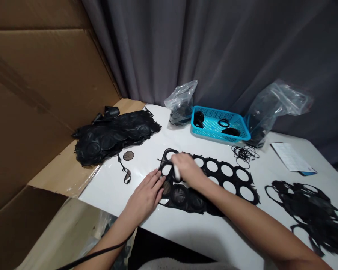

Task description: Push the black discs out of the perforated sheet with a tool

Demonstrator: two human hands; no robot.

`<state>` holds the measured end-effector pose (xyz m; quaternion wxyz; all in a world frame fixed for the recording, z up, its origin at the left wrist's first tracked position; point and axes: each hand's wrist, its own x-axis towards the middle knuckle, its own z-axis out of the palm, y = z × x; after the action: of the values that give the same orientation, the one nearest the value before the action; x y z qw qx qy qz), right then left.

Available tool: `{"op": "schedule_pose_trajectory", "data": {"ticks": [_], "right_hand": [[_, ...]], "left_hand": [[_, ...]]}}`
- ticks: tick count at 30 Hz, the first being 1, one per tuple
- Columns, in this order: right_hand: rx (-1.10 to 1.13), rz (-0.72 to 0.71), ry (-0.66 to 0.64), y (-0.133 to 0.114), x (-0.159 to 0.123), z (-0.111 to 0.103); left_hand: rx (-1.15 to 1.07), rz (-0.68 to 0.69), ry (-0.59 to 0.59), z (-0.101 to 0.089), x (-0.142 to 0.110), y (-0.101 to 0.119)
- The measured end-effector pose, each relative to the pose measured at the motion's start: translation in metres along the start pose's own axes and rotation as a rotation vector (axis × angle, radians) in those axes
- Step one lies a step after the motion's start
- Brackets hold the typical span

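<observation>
A black sheet [198, 204] lies on the white table, with rows of round openings in its far part and dark mesh circles in its near part. My left hand [146, 192] rests flat on the sheet's left edge, fingers stretched out. Over the far left openings, my right hand [187, 168] is closed around a small white object [176, 173]. Motion blurs that object, so its kind cannot be made out. Left of the sheet lie a loose dark mesh disc [128, 155] and a thin black scrap [126, 176].
Behind the sheet stands a blue basket [211, 135] holding black rings and discs, between two clear plastic bags [183, 101]. A black stack [112, 137] lies by the cardboard [45, 82]. Black cords [245, 153], a paper [293, 156] and cut-out black scraps [312, 212] lie right.
</observation>
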<state>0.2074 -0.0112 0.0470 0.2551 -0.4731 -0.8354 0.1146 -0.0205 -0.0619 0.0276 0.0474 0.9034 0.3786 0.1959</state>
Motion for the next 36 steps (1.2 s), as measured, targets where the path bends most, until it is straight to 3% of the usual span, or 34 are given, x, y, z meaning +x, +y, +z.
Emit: {"op": "schedule_pose_trajectory", "data": {"ticks": [4, 9, 13, 17, 20, 23, 29, 36], "right_hand": [[0.213, 0.377, 0.300, 0.038, 0.002, -0.037], [0.477, 0.574, 0.265, 0.045, -0.033, -0.059], [0.653, 0.619, 0.228, 0.029, -0.053, -0.055], [0.790, 0.591, 0.172, 0.018, -0.054, -0.047], [0.876, 0.592, 0.214, 0.020, -0.054, -0.046], [0.858, 0.604, 0.293, 0.027, -0.064, -0.054], [0.761, 0.665, 0.349, 0.041, -0.102, -0.075], [0.793, 0.713, 0.463, 0.051, -0.127, -0.085]], "left_hand": [[-0.037, -0.019, -0.015, -0.002, 0.000, -0.002], [-0.073, -0.062, 0.019, -0.007, 0.004, -0.004], [-0.123, 0.036, 0.024, -0.010, 0.012, 0.006], [-0.110, 0.187, -0.094, -0.007, 0.027, 0.029], [-0.068, 0.067, -0.184, -0.001, 0.046, 0.039], [-0.050, -0.026, -0.200, 0.005, 0.065, 0.036], [-0.095, -0.040, -0.219, 0.007, 0.080, 0.024], [-0.177, -0.105, -0.195, 0.003, 0.095, 0.043]]}}
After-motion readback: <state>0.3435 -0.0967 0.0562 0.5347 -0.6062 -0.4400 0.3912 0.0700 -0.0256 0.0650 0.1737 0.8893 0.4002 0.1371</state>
